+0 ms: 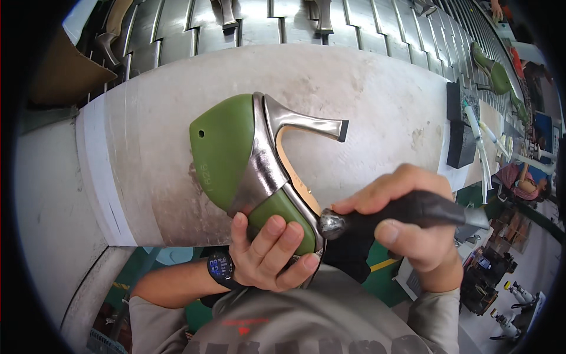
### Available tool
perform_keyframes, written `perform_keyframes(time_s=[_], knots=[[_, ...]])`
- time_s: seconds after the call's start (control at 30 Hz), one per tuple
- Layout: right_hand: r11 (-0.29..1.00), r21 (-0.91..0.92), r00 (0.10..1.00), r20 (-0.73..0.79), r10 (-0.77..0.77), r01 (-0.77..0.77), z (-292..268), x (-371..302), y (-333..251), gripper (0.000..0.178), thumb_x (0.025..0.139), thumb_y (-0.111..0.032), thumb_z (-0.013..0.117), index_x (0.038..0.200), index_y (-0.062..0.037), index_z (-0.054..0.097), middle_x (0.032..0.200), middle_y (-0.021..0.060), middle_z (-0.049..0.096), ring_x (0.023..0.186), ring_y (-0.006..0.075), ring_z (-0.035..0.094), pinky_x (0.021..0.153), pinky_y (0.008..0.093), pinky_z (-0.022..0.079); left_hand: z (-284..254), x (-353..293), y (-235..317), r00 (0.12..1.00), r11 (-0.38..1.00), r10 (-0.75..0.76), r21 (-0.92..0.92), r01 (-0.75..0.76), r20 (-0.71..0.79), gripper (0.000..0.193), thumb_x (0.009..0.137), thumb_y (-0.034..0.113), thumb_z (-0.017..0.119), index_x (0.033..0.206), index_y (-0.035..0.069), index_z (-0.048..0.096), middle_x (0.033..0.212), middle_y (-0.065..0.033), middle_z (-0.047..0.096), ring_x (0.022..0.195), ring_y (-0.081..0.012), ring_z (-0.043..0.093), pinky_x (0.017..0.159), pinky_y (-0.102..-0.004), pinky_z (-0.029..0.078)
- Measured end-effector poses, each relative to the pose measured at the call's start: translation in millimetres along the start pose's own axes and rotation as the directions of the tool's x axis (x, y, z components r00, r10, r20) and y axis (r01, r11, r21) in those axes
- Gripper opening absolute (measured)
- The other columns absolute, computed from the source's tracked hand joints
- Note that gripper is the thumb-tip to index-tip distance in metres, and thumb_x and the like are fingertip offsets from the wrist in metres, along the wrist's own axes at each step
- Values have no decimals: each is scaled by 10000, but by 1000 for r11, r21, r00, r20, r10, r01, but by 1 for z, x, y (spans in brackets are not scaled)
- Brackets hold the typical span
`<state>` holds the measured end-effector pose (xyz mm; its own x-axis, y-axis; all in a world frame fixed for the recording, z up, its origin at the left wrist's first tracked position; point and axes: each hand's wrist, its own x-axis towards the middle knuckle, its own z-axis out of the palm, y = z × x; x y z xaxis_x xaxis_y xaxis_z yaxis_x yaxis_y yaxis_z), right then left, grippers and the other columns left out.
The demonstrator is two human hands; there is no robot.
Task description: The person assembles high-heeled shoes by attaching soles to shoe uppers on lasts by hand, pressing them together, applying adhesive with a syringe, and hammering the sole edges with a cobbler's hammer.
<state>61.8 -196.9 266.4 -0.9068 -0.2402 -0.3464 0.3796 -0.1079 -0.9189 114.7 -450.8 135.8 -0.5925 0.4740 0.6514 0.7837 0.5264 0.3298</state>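
A metallic grey high-heeled shoe (266, 162) lies on its side on a green shoe last (224, 147), its slim heel pointing right. My left hand (271, 253) grips the toe end from below, fingers curled over the green last. In my right hand (413, 227) is a hammer (407, 211) with a dark body, a worn round metal face at its left end and a flat metal end at the right. That round face is at the sole's edge near the toe; whether it touches cannot be told. My right palm and the fingers' undersides are hidden.
A pale, stained worktop (389, 106) lies under the shoe. Beyond it runs a metal slat conveyor (295, 29) carrying more heeled shoes; another green last (500, 76) is at far right. Black blocks (461, 141) and slim tubes (479, 141) stand right. Another person (522, 182) sits farther off.
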Motion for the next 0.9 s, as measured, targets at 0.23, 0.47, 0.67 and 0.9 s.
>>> perform_keyframes(time_s=[0.23, 0.47, 0.67, 0.9], knots=[[990, -64, 992, -12, 127, -127, 12, 47, -16, 253, 882, -106, 742, 1050, 72, 677, 1056, 253, 789, 897, 241, 768, 835, 358, 629, 2, -2, 3, 999, 999, 1, 33, 0, -41, 550, 1077, 298, 604, 1593, 218, 431, 1587, -175, 533, 1505, -386, 507, 1253, -733, 264], [920, -137, 903, -185, -387, 366, 34, 38, 22, 331, 1006, -181, 692, 1222, 49, 595, 1235, 260, 710, 845, 208, 740, 767, 321, 610, -37, 23, -17, 990, 1000, -1, -10, 2, 142, 471, 1059, 253, 646, 1515, 225, 532, 1532, -162, 594, 1435, -357, 564, 1226, -645, 357], [915, -145, 794, -458, -400, 377, 18, 28, -9, 304, 1091, -280, 560, 1146, 14, 616, 1136, 260, 717, 669, 206, 735, 556, 268, 580, -65, 95, -86, 890, 994, 64, -112, -15, 452, 1124, 712, 516, 941, 1604, 54, 436, 1635, -283, 444, 1502, -475, 461, 1214, -646, 336], [960, 199, 878, -472, -83, 198, 25, 56, 7, 195, 1067, -179, 604, 1018, 9, 617, 992, 212, 757, 597, 224, 728, 512, 294, 571, -50, 108, -103, 843, 962, -60, -194, 191, 534, 1418, 526, 643, 950, 1648, 24, 345, 1705, -289, 325, 1557, -497, 357, 1206, -686, 288]])
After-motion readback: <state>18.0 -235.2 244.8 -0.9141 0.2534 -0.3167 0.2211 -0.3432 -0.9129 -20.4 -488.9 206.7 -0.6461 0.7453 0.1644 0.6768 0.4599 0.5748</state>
